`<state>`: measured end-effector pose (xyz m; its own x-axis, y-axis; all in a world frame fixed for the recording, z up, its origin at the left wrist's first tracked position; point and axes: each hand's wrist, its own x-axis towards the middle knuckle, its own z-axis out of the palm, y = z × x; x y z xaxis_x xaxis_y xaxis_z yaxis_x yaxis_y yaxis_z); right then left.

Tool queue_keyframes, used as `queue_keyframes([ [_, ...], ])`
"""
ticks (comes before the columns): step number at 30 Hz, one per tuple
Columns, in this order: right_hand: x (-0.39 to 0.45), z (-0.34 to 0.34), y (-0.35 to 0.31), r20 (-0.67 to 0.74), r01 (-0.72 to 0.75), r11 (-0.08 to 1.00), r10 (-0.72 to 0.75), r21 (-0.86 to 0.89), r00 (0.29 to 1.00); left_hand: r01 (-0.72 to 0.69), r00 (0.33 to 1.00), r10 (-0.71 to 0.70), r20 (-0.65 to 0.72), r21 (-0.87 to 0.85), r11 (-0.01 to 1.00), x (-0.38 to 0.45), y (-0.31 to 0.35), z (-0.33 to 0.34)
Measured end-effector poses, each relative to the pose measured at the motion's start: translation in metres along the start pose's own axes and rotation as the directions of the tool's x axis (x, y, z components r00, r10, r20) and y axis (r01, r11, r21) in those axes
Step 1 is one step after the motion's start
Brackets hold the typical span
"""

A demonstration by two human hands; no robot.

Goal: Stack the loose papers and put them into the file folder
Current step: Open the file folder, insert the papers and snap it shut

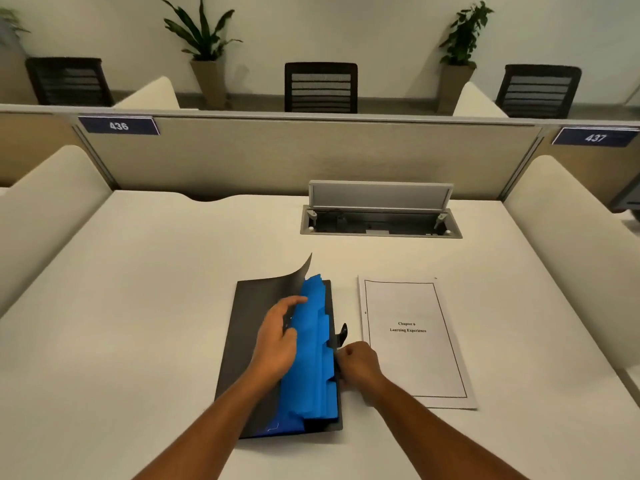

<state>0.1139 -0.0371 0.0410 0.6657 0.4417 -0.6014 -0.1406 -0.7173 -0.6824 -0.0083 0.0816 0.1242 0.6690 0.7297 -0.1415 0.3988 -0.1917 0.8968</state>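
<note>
A black file folder (pixel 242 327) lies on the white desk (pixel 138 306), its cover lifted and curling up at the far corner. Blue tabbed dividers (pixel 315 358) show inside it. My left hand (pixel 277 337) rests on the raised cover, with the fingertips touching the blue dividers. My right hand (pixel 356 367) is closed on the folder's right edge, just below its black clasp (pixel 342 336). A neat stack of white papers (pixel 412 341), printed with a chapter title inside a border, lies flat on the desk just right of the folder.
An open cable box with a raised grey lid (pixel 381 211) is set in the desk behind the papers. A beige partition (pixel 277 157) closes the back, and padded dividers stand on both sides. Chairs and potted plants are beyond it.
</note>
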Motion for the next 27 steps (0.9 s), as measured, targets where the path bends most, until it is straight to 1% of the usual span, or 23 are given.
queue_keyframes([
  [1, 0.001, 0.001, 0.001, 0.000, 0.011, 0.999, -0.011, -0.034, 1.000, -0.019, 1.000, 0.017, 0.018, 0.114, 0.993, -0.001, 0.004, 0.003],
  [4, 0.004, 0.001, 0.003, -0.026, 0.048, 0.992, -0.051, -0.115, 0.998, 0.059, 0.997, -0.073, 0.020, 0.397, 0.916, -0.003, 0.013, 0.009],
  [6, 0.002, -0.002, 0.003, -0.058, 0.077, 0.985, -0.087, -0.154, 0.995, 0.097, 0.995, -0.094, -0.029, 0.481, 0.872, -0.005, 0.017, 0.009],
  [8, 0.003, -0.002, 0.005, -0.078, 0.085, 0.982, -0.099, -0.171, 0.992, 0.120, 0.992, -0.087, -0.093, 0.458, 0.881, -0.005, 0.015, 0.012],
  [11, 0.004, -0.005, 0.002, -0.089, 0.093, 0.974, -0.113, -0.207, 0.990, 0.167, 0.980, -0.118, -0.161, 0.343, 0.925, -0.011, 0.009, 0.018],
  [14, 0.002, -0.011, -0.002, -0.073, 0.095, 0.961, -0.118, -0.260, 0.990, 0.195, 0.965, -0.139, -0.223, 0.255, 0.947, -0.014, 0.003, 0.023],
  [16, -0.001, -0.019, -0.001, -0.079, 0.114, 0.943, -0.145, -0.312, 0.986, 0.203, 0.960, -0.141, -0.243, 0.255, 0.945, -0.014, 0.000, 0.027],
  [18, -0.004, -0.030, 0.001, -0.109, 0.174, 0.908, -0.232, -0.382, 0.967, 0.214, 0.956, -0.144, -0.256, 0.271, 0.938, -0.015, -0.002, 0.032],
  [19, -0.005, -0.035, 0.002, -0.127, 0.213, 0.896, -0.281, -0.389, 0.951, 0.219, 0.954, -0.145, -0.262, 0.283, 0.934, -0.015, -0.003, 0.033],
  [21, -0.005, -0.043, 0.002, -0.131, 0.289, 0.903, -0.344, -0.316, 0.930, 0.214, 0.954, -0.130, -0.268, 0.313, 0.925, -0.014, -0.004, 0.038],
  [22, -0.004, -0.045, 0.003, -0.096, 0.328, 0.908, -0.362, -0.259, 0.927, 0.209, 0.955, -0.122, -0.269, 0.322, 0.923, -0.014, -0.003, 0.039],
  [24, -0.005, -0.046, 0.002, 0.040, 0.388, 0.911, -0.387, -0.142, 0.921, 0.201, 0.956, -0.113, -0.270, 0.323, 0.925, -0.012, -0.003, 0.042],
  [25, -0.009, -0.043, 0.000, 0.108, 0.405, 0.908, -0.394, -0.109, 0.913, 0.200, 0.956, -0.113, -0.272, 0.317, 0.927, -0.011, -0.002, 0.043],
  [27, -0.019, -0.035, -0.004, 0.184, 0.450, 0.886, -0.427, -0.114, 0.885, 0.197, 0.955, -0.113, -0.275, 0.301, 0.933, -0.009, 0.000, 0.043],
])
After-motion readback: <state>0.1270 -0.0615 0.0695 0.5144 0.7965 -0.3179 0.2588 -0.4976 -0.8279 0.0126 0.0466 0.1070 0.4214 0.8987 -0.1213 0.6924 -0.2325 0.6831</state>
